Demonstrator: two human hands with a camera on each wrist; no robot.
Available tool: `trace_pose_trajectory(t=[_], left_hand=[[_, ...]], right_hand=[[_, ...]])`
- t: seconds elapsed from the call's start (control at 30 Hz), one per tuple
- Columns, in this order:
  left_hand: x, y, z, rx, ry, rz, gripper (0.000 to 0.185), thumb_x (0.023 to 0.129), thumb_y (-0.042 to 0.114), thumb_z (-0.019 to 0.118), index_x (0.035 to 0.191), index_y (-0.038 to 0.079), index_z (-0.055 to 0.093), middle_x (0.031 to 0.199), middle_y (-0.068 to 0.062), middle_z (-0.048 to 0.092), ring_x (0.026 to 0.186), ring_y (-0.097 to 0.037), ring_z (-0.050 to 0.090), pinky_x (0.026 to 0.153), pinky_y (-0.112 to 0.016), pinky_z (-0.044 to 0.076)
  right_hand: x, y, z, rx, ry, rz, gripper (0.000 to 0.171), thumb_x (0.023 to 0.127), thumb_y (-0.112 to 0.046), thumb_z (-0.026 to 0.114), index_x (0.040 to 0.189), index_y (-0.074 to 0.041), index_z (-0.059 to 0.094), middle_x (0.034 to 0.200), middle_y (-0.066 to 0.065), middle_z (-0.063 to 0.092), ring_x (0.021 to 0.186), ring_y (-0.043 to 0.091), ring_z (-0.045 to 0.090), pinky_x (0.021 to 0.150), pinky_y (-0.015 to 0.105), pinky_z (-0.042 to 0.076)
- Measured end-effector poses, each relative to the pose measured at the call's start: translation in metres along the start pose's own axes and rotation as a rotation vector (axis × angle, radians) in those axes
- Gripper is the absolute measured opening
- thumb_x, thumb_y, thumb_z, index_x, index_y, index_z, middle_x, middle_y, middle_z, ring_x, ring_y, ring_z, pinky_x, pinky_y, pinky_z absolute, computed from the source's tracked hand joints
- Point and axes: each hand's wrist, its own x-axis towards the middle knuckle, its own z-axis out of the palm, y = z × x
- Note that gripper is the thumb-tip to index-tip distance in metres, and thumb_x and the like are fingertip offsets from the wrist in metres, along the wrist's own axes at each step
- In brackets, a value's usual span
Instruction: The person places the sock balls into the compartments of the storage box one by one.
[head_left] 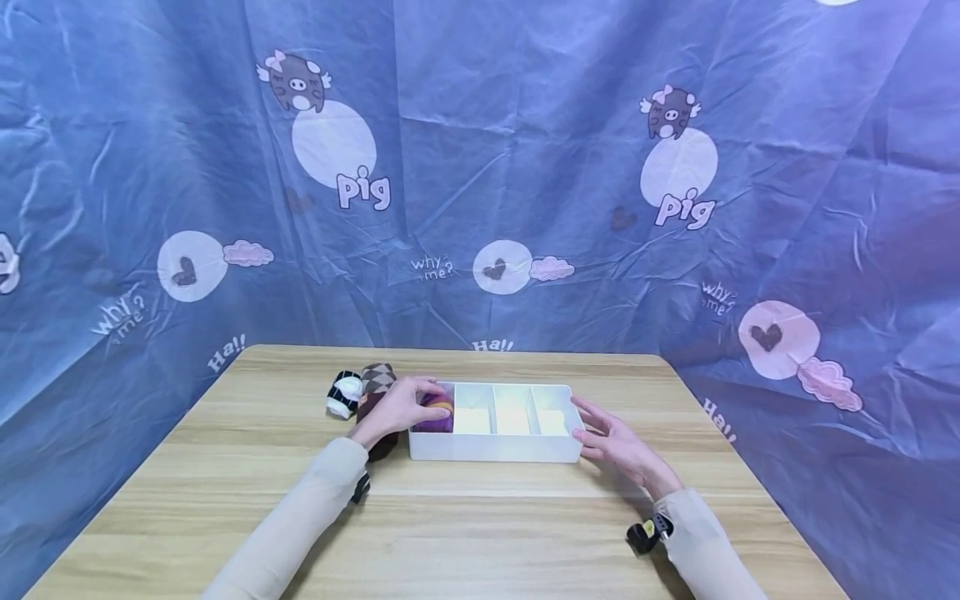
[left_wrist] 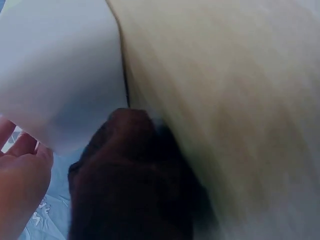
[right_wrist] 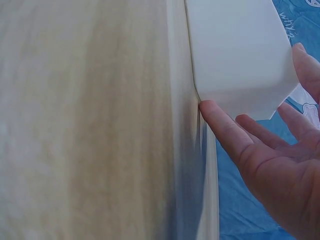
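A white box (head_left: 495, 448) with a row of several compartments lies on the table. In its leftmost compartment sits a purple rolled sock (head_left: 433, 423) with an orange band. My left hand (head_left: 401, 406) reaches over the box's left end and grips this sock from above; in the left wrist view the left hand (left_wrist: 22, 182) shows only partly, behind the box wall. My right hand (head_left: 618, 446) touches the box's right end, and in the right wrist view its fingers (right_wrist: 225, 125) are extended against the end wall.
Left of the box lie a black-and-white rolled sock (head_left: 345, 394), an argyle-patterned one (head_left: 378, 377) and a dark brown bundle (left_wrist: 130, 175), partly behind my left wrist. The wooden table (head_left: 480, 533) ends at a blue printed curtain (head_left: 465, 192).
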Motion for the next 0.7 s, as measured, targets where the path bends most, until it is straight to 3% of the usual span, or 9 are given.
trace_pose_trajectory(t=[0.33, 0.47, 0.7], left_hand=[[-0.001, -0.005, -0.007, -0.103, -0.051, 0.035, 0.053, 0.079, 0.033, 0.082, 0.123, 0.008, 0.068, 0.124, -0.008, 0.069, 0.127, -0.03, 0.055, 0.111, -0.047, 0.039], [-0.003, -0.006, -0.011, -0.22, -0.085, 0.017, 0.063, 0.076, 0.032, 0.084, 0.128, 0.005, 0.064, 0.126, -0.008, 0.068, 0.13, -0.029, 0.053, 0.113, -0.045, 0.038], [-0.011, -0.01, -0.023, -0.362, -0.039, -0.008, 0.067, 0.077, 0.027, 0.084, 0.133, 0.0, 0.058, 0.135, -0.016, 0.061, 0.13, -0.036, 0.051, 0.111, -0.046, 0.04]], right_hand=[[0.0, -0.001, 0.0, -0.015, -0.013, -0.005, 0.076, 0.097, -0.018, 0.061, 0.158, -0.014, 0.015, 0.159, 0.029, 0.013, 0.139, 0.036, 0.035, 0.1, 0.033, 0.05], [0.0, -0.002, 0.002, -0.006, -0.009, 0.001, 0.076, 0.097, -0.017, 0.061, 0.158, -0.015, 0.016, 0.159, 0.029, 0.013, 0.139, 0.037, 0.034, 0.1, 0.034, 0.05], [-0.001, -0.001, 0.002, 0.001, 0.001, -0.007, 0.076, 0.097, -0.015, 0.062, 0.158, -0.015, 0.017, 0.16, 0.028, 0.013, 0.139, 0.04, 0.035, 0.102, 0.036, 0.05]])
